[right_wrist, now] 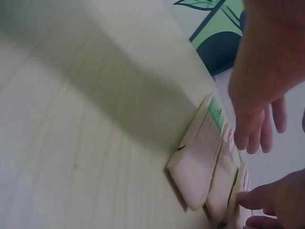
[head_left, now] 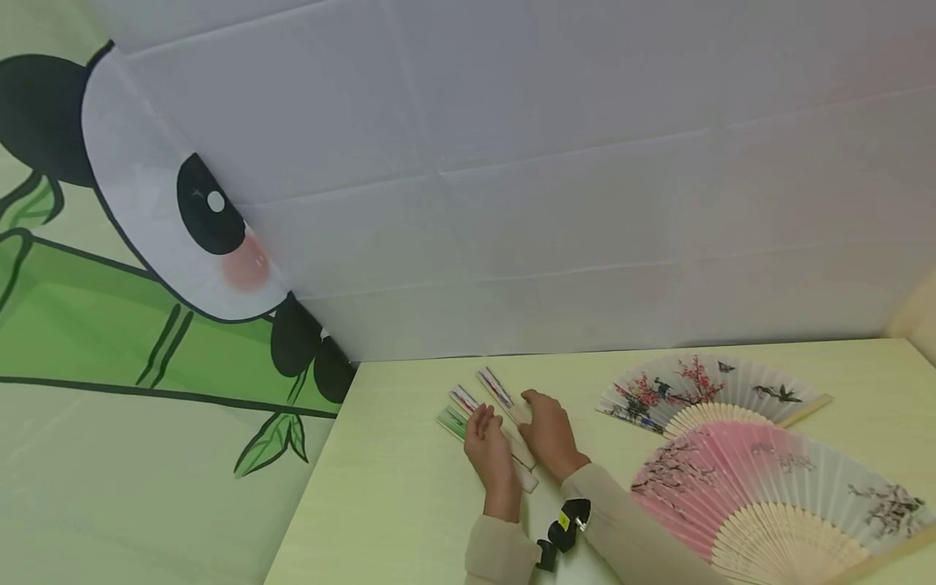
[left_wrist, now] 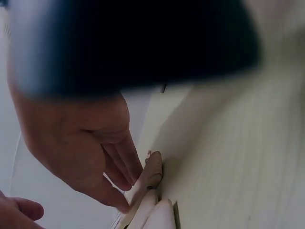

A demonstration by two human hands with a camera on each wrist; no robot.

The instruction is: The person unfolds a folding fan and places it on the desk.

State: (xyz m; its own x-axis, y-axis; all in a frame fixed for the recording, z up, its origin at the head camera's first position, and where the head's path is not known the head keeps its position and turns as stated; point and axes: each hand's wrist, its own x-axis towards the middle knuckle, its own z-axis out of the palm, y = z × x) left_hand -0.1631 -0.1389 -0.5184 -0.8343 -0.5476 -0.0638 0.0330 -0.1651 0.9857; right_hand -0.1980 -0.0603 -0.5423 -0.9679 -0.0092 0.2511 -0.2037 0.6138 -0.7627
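Note:
Three folded fans lie side by side on the table in the head view. The leftmost folded fan (head_left: 451,422) has a green print; the middle folded fan (head_left: 464,397) and right folded fan (head_left: 495,385) show pale, red-marked edges. Just over the middle fan is my left hand (head_left: 488,453), fingers loosely bent and holding nothing. My right hand (head_left: 550,435) touches the right fan with its thumb and fingertips; in the right wrist view the thumb (right_wrist: 250,198) meets that fan's side. Wooden end pieces of the green-printed fan (right_wrist: 193,179) show close up there.
To the right lie two opened fans: a white floral fan (head_left: 669,382) behind and a pink-and-white fan (head_left: 746,463) in front. The pale table (head_left: 380,487) ends at a white wall cloth (head_left: 585,301). A panda print hangs at the left.

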